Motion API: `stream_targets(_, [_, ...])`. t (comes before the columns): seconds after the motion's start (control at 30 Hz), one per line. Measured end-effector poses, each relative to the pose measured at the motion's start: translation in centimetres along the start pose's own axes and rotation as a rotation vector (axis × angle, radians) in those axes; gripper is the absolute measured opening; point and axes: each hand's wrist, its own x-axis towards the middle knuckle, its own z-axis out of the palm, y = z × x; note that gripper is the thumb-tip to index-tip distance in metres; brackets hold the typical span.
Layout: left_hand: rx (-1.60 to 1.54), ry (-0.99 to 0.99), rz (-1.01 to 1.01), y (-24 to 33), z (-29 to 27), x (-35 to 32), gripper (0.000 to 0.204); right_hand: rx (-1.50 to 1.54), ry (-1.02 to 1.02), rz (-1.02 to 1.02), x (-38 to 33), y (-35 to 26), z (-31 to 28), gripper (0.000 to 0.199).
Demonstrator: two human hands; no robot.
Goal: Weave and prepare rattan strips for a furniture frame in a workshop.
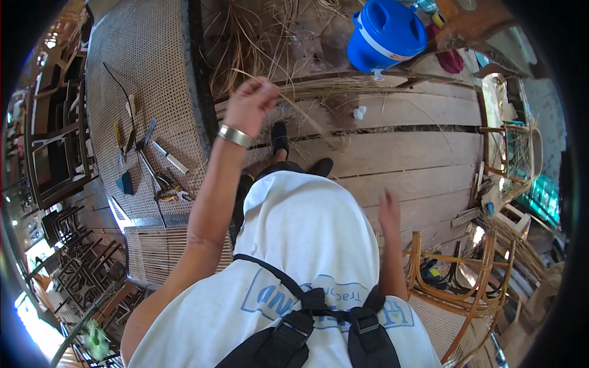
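Observation:
My left hand [253, 104], with a metal band on its wrist, is raised beside the woven cane panel [162, 46]. Its fingers are closed round a thin pale cane strip [300, 113], whose long end trails to the right above the floor. Lower and to the right is my right hand [389, 211], held above the planks near my side; motion smears its fingers, and I see nothing in it. On the panel lie several tools, among them pliers [172, 190], a pale-handled blade [170, 158] and a dark blue-ended tool [124, 183].
A blue water cooler [383, 37] stands at the far right, past loose cane strands [236, 46] on the floor. A crumpled white scrap [359, 113] lies on the planks. A rattan chair frame [466, 276] is at near right; stacked chair frames [76, 245] fill the left.

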Motion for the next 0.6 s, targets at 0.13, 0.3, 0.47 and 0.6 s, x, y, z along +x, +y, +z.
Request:
stream_targets(0.13, [0.269,-0.148,-0.149,-7.2,5.6,-5.4,0.016,0.247,-0.187,-0.416,3.5,-19.2,6.0,0.043])
stream_targets(0.3, [0.031,-0.129,-0.159,-6.8,4.4,-5.8,0.01,0.247,-0.453,-0.415,1.7,-21.6,3.8,0.023])
stream_targets(0.47, [-0.15,-0.099,-0.082,-0.4,-0.9,-2.7,0.015,0.065,-0.416,-0.056,0.1,-4.2,-3.1,0.018])
stream_targets(0.6, [-0.185,-0.079,-0.025,3.6,-3.1,-0.7,0.02,-0.553,-0.029,0.302,-6.7,10.9,-12.9,0.015])
